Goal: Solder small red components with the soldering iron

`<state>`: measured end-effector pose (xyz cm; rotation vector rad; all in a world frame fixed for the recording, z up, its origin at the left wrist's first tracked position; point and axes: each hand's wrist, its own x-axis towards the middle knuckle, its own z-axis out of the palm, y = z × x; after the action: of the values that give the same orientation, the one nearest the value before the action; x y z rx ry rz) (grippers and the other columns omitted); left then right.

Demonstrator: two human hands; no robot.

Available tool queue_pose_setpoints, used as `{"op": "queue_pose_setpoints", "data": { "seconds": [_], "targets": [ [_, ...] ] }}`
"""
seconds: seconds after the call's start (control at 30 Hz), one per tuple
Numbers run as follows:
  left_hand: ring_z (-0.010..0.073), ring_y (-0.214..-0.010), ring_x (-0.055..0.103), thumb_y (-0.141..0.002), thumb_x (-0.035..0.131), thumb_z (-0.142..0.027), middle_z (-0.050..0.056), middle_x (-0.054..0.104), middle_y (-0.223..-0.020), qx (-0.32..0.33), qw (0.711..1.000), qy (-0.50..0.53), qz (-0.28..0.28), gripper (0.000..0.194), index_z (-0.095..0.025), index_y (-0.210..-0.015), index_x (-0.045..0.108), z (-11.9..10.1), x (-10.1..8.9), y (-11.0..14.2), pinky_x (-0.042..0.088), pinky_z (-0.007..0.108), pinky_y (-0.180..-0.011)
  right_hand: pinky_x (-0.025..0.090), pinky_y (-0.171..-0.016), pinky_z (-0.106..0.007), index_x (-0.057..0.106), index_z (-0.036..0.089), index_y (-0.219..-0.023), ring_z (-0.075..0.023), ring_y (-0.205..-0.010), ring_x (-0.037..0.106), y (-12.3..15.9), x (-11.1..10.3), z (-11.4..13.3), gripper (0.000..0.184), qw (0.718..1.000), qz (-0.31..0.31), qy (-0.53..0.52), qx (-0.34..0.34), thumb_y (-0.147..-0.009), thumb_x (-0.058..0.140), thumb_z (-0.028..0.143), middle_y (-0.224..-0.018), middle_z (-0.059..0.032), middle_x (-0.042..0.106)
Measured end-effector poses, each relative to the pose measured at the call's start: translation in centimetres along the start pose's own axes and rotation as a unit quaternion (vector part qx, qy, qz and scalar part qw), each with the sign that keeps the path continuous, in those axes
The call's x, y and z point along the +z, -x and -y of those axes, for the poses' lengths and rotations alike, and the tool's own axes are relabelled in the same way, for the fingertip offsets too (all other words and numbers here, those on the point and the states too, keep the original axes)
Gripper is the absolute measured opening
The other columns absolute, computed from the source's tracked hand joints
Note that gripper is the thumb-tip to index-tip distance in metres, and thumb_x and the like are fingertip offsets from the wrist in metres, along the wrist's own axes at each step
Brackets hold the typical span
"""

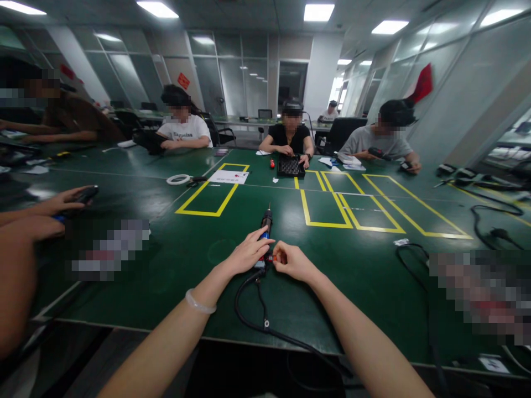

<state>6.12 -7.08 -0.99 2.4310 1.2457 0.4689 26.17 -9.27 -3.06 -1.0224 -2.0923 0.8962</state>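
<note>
A black electric screwdriver (266,223) with a blue band lies on the green table (174,260), tip pointing away from me. My left hand (249,251) rests over its rear part, fingers curled on the body. My right hand (290,260) is closed in a pinch at the tool's rear end, on a small red part (270,258). A black cable (249,315) runs from the tool's rear toward me and off the table's front edge. A pale bangle sits on my left wrist.
Yellow tape rectangles (213,193) mark the table ahead. Another person's hand (62,202) holds a dark tool at the left. Three people sit along the far side; a black tray (291,166) stands before the middle one. Black cables (493,221) lie at right.
</note>
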Motion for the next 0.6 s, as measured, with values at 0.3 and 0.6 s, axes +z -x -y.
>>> {"op": "queue_pose_setpoints", "data": {
  "seconds": [0.3,0.6],
  "targets": [
    [0.0211,-0.142,0.014,-0.096,0.023,-0.049,0.0,0.013,-0.157,0.004,1.0,0.005,0.026,0.051,-0.027,-0.136,0.046,0.17,0.19,0.4,0.02,0.037,-0.115,0.038,-0.055,-0.02,0.049,0.019,-0.091,-0.0083,-0.055,0.047,-0.29,0.7,0.33,0.017,0.998,-0.001,-0.065,-0.003,-0.075,0.056,0.018,-0.066,0.006,0.049],
    [0.0216,-0.143,0.012,-0.096,0.023,-0.047,0.003,0.009,-0.157,-0.003,0.999,-0.021,0.024,0.049,-0.026,-0.135,0.045,-0.11,0.74,0.41,0.022,0.038,-0.114,0.038,-0.059,-0.021,0.047,0.019,-0.085,-0.0091,-0.06,0.049,0.0,0.25,0.76,0.016,0.997,0.002,-0.076,-0.015,-0.073,0.045,0.008,-0.073,0.0031,0.055]
  ]
}}
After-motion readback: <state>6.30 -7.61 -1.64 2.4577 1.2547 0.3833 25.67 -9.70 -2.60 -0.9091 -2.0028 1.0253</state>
